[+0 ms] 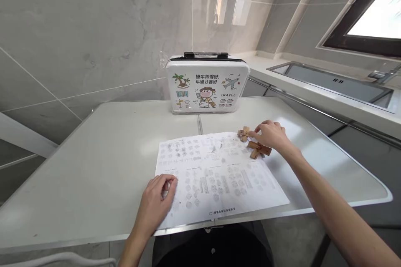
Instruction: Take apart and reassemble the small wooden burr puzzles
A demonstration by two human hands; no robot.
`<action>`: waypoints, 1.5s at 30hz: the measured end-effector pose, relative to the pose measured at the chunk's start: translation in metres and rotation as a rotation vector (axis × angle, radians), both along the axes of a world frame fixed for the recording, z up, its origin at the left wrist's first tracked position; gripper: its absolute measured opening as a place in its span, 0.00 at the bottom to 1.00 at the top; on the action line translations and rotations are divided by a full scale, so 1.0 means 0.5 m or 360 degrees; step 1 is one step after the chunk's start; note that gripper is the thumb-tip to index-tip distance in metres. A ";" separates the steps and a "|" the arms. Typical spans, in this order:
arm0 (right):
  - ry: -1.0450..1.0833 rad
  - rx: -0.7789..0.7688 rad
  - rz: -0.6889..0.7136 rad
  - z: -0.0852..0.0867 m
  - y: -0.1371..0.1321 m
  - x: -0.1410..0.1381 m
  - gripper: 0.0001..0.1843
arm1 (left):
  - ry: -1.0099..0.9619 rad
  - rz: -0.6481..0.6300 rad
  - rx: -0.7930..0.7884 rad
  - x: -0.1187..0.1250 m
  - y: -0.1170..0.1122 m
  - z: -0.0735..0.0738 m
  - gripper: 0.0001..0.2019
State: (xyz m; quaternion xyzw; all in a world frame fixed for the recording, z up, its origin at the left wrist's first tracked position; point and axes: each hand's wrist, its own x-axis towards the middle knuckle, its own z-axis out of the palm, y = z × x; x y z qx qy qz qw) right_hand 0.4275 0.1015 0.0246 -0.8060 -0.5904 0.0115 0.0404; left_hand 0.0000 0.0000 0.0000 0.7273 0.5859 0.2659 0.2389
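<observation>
On the left edge of a printed sheet [188, 192] rests my left hand [158, 196], its fingers loosely curled and the thumb tip close to the forefinger, with nothing visible in them. The sheet bears rows of small grey drawings of block shapes. My right hand [271, 135] is bent over the sheet's far right corner, its fingertips against the right side of a small wooden block puzzle [243, 133]. Some of its fingers are hidden behind the hand. Just below lies a larger cross of interlocking wooden pieces [257, 149], partly under the hand.
A white cartoon-printed case [208, 87] with a black handle, in clear plastic, stands at the table's back against the tiled wall. The light table [109, 167] has a centre seam. A counter with a covered sink [332, 81] and a tap is on the right.
</observation>
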 end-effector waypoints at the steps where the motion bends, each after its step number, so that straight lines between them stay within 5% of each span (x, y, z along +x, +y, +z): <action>1: -0.0004 -0.0021 0.0016 -0.003 0.008 -0.001 0.22 | -0.0001 -0.0003 0.0000 0.000 0.000 0.001 0.16; 7: -0.0047 -0.0050 0.0161 -0.008 0.027 -0.011 0.20 | -0.0001 -0.0016 -0.0013 -0.002 0.000 0.003 0.16; 13: -0.0033 0.0191 0.0413 0.027 -0.004 -0.070 0.21 | -0.0017 -0.0073 0.0001 0.010 0.001 0.018 0.15; 16: 0.0390 0.0489 0.0794 0.043 -0.031 -0.131 0.17 | -0.0119 -0.0136 0.0013 0.038 0.027 0.032 0.13; 19: 0.0870 0.0475 0.0960 0.045 -0.052 -0.199 0.14 | -0.0254 -0.0117 -0.0031 0.072 0.081 0.044 0.16; 23: 0.1463 0.0427 0.1019 0.019 -0.056 -0.271 0.12 | -0.0470 -0.0276 -0.0239 0.110 0.164 0.059 0.35; 27: 0.2017 0.0386 0.0950 -0.021 -0.041 -0.300 0.15 | -0.0638 -0.0551 -0.0289 0.124 0.217 0.072 0.26; 30: 0.2305 0.0112 0.0992 -0.035 -0.024 -0.297 0.18 | -0.0721 -0.0575 -0.0282 0.119 0.237 0.073 0.27; 34: 0.2329 -0.0305 0.1219 -0.034 -0.002 -0.282 0.20 | -0.0707 -0.0680 -0.0317 0.107 0.255 0.062 0.29; 37: 0.2282 -0.0387 0.1237 -0.042 0.009 -0.280 0.18 | -0.0750 -0.0754 -0.0356 0.101 0.264 0.049 0.26; 45: 0.2169 0.0039 0.0855 -0.092 0.009 -0.310 0.11 | -0.0711 -0.0582 -0.0277 0.101 0.267 0.015 0.27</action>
